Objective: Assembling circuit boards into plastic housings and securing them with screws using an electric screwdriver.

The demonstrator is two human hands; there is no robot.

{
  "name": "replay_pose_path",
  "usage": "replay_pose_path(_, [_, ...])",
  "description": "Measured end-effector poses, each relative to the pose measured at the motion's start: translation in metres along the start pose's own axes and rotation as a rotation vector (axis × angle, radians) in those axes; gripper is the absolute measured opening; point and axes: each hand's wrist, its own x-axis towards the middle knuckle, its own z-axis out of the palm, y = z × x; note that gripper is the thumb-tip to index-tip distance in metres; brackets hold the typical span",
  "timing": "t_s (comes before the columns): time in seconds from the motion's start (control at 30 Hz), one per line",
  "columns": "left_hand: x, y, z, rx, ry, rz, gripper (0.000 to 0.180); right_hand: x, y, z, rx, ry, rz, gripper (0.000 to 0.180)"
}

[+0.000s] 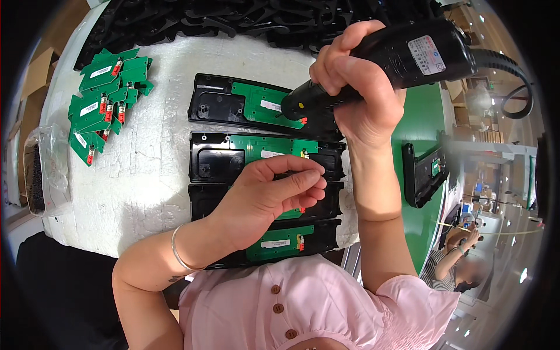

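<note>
My right hand (370,87) is wrapped round a black corded electric screwdriver (402,55). The screwdriver's tip points down at the green circuit board (254,108) in the farthest black plastic housing (213,99). Nearer to me, my left hand (265,195) is closed, thumb against fingers, above the middle housings. Whatever it pinches, if anything, is hidden. Under it lies a second black housing (217,163) with its own green board. Two more housings are lined up towards me, partly covered by my left hand and forearm; the nearest holds a green board (271,245) with a white label.
A pile of green circuit boards (96,108) lies at the left on the white foam surface (157,192). Many black plastic parts (233,23) are heaped at the back. On the green table (417,111) at right rests another housing (421,181). Beyond it is a person (449,265).
</note>
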Motion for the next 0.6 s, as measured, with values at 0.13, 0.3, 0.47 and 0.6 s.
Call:
replay_pose_path(0.13, [0.001, 0.005, -0.001, -0.065, 0.025, -0.016, 0.018, 0.002, -0.001, 0.001, 0.008, -0.062, 0.018, 0.014])
replay_pose_path(0.3, [0.002, 0.009, -0.001, -0.119, 0.067, 0.026, 0.019, 0.002, -0.002, -0.001, -0.22, -0.086, 0.002, 0.015])
replay_pose_path(0.47, [0.002, 0.008, -0.011, -0.147, 0.108, 0.1, 0.017, -0.007, -0.014, 0.006, 0.071, 0.007, -0.076, 0.019])
replay_pose_path(0.6, [0.008, 0.011, -0.007, -0.222, 0.107, 0.143, 0.018, -0.019, -0.067, -0.015, 0.252, -0.318, -0.229, 0.028])
